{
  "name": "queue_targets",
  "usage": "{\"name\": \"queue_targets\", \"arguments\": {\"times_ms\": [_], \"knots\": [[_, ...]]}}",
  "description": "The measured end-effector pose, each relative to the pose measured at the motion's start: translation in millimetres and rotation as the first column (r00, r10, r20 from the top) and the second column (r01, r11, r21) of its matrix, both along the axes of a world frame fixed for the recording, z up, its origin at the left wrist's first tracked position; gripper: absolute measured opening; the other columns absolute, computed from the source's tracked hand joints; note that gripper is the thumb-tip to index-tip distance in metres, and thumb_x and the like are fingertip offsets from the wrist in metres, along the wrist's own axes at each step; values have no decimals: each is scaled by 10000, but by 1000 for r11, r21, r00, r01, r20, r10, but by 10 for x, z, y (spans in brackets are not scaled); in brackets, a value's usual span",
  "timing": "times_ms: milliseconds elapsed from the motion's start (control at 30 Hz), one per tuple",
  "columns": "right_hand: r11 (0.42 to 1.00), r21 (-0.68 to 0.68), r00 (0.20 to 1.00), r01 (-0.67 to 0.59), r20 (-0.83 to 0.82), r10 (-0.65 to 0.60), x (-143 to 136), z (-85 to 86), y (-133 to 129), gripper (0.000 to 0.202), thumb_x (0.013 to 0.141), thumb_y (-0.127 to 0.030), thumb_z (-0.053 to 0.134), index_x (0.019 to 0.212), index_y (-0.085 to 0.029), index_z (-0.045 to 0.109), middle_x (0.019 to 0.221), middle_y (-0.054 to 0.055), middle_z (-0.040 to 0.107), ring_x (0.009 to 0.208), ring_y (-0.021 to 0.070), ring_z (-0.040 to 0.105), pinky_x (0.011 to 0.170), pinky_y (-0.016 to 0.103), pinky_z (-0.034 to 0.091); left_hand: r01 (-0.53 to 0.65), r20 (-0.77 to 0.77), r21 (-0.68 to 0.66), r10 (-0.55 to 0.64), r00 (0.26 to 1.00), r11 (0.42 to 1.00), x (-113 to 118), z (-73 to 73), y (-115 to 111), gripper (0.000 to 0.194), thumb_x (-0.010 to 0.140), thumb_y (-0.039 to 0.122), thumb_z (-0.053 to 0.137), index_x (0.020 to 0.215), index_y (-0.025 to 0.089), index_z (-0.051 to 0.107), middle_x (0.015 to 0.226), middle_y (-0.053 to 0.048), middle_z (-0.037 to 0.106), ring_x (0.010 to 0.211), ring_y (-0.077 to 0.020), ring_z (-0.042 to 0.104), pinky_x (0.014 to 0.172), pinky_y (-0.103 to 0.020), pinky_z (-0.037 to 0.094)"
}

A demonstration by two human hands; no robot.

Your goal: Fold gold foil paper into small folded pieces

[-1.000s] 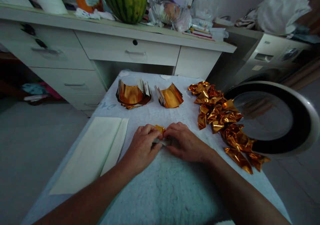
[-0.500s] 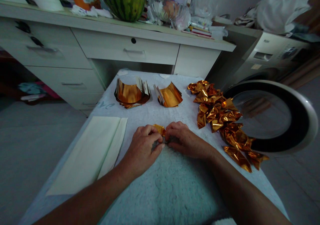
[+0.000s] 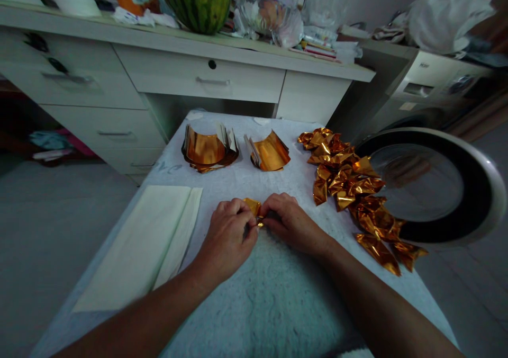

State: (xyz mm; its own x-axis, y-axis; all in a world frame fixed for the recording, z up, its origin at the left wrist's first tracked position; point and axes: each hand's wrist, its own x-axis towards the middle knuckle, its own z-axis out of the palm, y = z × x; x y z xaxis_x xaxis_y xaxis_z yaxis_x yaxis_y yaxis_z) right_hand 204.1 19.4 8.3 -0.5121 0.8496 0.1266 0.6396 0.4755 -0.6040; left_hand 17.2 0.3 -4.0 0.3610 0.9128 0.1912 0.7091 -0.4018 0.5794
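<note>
Since half a second ago our left hand point(image 3: 230, 236) and right hand point(image 3: 289, 221) have closed tighter, fingers pinched on the small folded gold foil piece point(image 3: 254, 207) at mid-table point(image 3: 278, 305); slick foil may slip or crease crooked.

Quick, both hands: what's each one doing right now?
Left hand: closed, pinching the gold foil piece.
Right hand: closed, pinching the same piece.
</note>
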Motion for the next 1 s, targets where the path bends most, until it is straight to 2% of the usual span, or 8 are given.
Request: {"name": "queue_targets", "arguments": {"times_ms": [167, 333, 467, 667, 1000], "knots": [[999, 19, 1000, 26, -7, -26, -17, -33, 3, 99, 855, -119, 651, 902, -199, 617, 906, 10, 647, 867, 181, 516, 804, 330, 337, -7, -27, 12, 7, 1000, 1000, 11, -1, -4, 128, 889, 200, 564, 771, 195, 612, 949, -56, 566, 950, -246, 499, 860, -426, 441], [1000, -4, 998, 5, -61, -6, 23, -41, 34, 251, 833, 3, 535, 952, -202, 614, 930, 6, 669, 889, 172, 546, 836, 331, 365, -35, -75, 24, 37, 996, 999, 38, -1, 1, 110, 857, 154, 570, 761, 193, 605, 939, -62, 568, 936, -249, 497, 846, -421, 447], [999, -36, 995, 6, -102, -9, 58, -30, 49, 311, 829, 34, 469, 964, -202, 619, 924, 8, 679, 882, 162, 571, 839, 318, 397, -46, -82, 29, 48, 995, 999, 49, -8, 3, 99, 833, 140, 588, 750, 191, 602, 935, -65, 572, 937, -254, 499, 850, -429, 447], [999, -38, 996, -27, -87, 23, 70, -8, 38, 280, 840, -4, 502, 992, -209, 617, 947, 12, 669, 899, 167, 565, 849, 325, 398, -50, -91, 31, 53, 994, 998, 48, -20, 9, 105, 832, 148, 597, 739, 195, 606, 921, -62, 575, 928, -253, 510, 850, -434, 452], [1000, -3, 1000, 7, 12, -7, -20, 6, -6, 231, 821, -30, 549, 961, -205, 604, 958, 24, 644, 906, 193, 518, 836, 346, 335, -52, -130, 53, 59, 990, 997, 54, -18, 17, 116, 841, 171, 607, 727, 194, 607, 908, -65, 573, 907, -250, 531, 849, -434, 459]]}}
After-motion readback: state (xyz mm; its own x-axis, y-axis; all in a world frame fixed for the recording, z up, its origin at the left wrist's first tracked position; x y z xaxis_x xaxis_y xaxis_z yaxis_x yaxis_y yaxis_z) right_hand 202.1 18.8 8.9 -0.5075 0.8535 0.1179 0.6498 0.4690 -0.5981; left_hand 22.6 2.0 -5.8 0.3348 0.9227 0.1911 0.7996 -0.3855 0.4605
